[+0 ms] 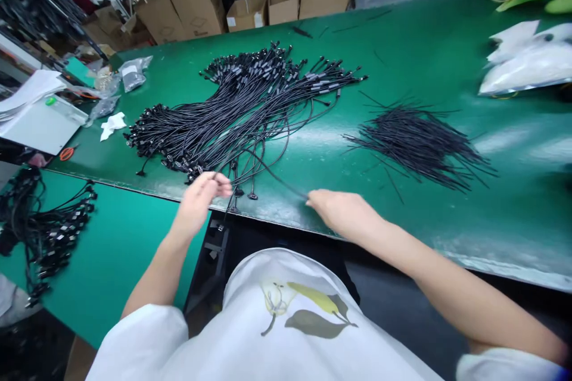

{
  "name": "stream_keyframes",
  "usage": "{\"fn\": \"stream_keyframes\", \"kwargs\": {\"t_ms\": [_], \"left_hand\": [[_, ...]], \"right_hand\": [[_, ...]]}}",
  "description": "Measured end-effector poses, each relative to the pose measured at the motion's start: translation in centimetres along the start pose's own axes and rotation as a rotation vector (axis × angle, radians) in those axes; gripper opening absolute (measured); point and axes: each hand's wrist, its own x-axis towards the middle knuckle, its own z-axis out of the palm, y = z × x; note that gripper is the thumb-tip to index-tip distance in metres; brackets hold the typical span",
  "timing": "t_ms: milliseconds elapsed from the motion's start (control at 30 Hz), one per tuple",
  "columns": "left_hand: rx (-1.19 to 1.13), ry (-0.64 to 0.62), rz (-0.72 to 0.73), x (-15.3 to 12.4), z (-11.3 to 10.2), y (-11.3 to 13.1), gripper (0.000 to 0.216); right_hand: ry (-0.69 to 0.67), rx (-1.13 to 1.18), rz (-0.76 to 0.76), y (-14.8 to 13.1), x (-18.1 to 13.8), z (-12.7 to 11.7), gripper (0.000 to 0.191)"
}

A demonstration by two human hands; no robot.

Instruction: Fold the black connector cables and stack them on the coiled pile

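Observation:
A thin black cable (279, 180) arches between my two hands over the table's front edge. My left hand (199, 199) is closed on it, fingers curled, beside the near end of a big bundle of black cables (232, 107). At the other side, my right hand (342, 209) pinches the cable's end; the fingers cover what is there. Several cable connectors (252, 196) hang loose near my left hand. Farther right lies a heap of thin black strips (417, 143), apart from both hands; I cannot tell exactly what they are.
The green table (313, 161) has its front edge just below my hands. To the left are a white box with papers (49, 125), orange-handled scissors (67, 153) and more cables (62, 232) on a lower surface. White plastic bags (529, 65) lie right; cardboard boxes (196, 6) stand behind.

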Motion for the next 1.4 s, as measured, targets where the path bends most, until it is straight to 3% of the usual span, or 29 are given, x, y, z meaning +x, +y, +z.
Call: {"fn": "stream_keyframes", "kwargs": {"t_ms": [67, 167, 233, 300, 400, 467, 567, 733, 900, 967, 1100, 1200, 1300, 1400], "left_hand": [[0.235, -0.152, 0.107, -0.3, 2.9, -1.4, 0.025], [0.399, -0.423, 0.126, -1.1, 5.9, -2.3, 0.025], [0.396, -0.537, 0.029, -1.2, 6.0, -2.1, 0.027], [0.279, -0.578, -0.097, -0.8, 4.7, -1.6, 0.032], [-0.013, -0.512, -0.216, -0.1, 2.4, -1.0, 0.038], [-0.131, -0.515, -0.277, 0.2, 1.9, -0.9, 0.037], [-0.244, -0.593, -0.364, 0.3, 3.0, -1.0, 0.036], [-0.538, -0.589, -0.463, -0.1, 4.2, -0.8, 0.031], [-0.806, -0.4, -0.395, -0.6, 2.9, 0.0, 0.043], [-0.833, -0.332, -0.37, -0.6, 2.1, 0.5, 0.049], [-0.819, -0.109, -0.211, -0.1, 0.4, 1.1, 0.047], [-0.609, -0.035, -0.16, 0.5, 0.7, 0.1, 0.03], [-0.293, -0.087, -0.148, 0.5, 3.0, -1.7, 0.031], [-0.015, -0.319, -0.107, -0.6, 5.4, -2.7, 0.034]], "right_hand": [[-0.099, 0.007, -0.126, -2.3, -0.3, -0.3, 0.018], [-0.039, 0.082, -0.199, -4.2, 0.2, -1.7, 0.023], [0.029, 0.134, -0.162, -3.5, 0.6, -2.9, 0.026], [0.068, 0.225, -0.139, -1.7, 0.5, -3.8, 0.026], [0.149, 0.394, -0.104, 1.4, 0.1, -4.2, 0.027], [0.189, 0.44, -0.082, 2.5, 0.0, -3.9, 0.03], [0.167, 0.436, -0.115, 2.6, 0.3, -3.4, 0.031], [0.167, 0.544, -0.122, 2.2, 0.6, -3.9, 0.025], [0.076, 0.817, 0.054, 2.2, 0.3, -2.2, 0.031], [0.056, 0.814, 0.092, 2.5, 0.0, -1.0, 0.034], [0.268, 0.395, 0.026, 3.1, -1.2, 0.4, 0.026], [0.263, 0.115, -0.172, 1.5, -2.4, 0.0, 0.026], [0.114, 0.113, -0.48, -1.8, -2.8, -1.4, 0.027], [0.131, 0.203, -0.517, -4.1, -1.6, -2.7, 0.029]]}}
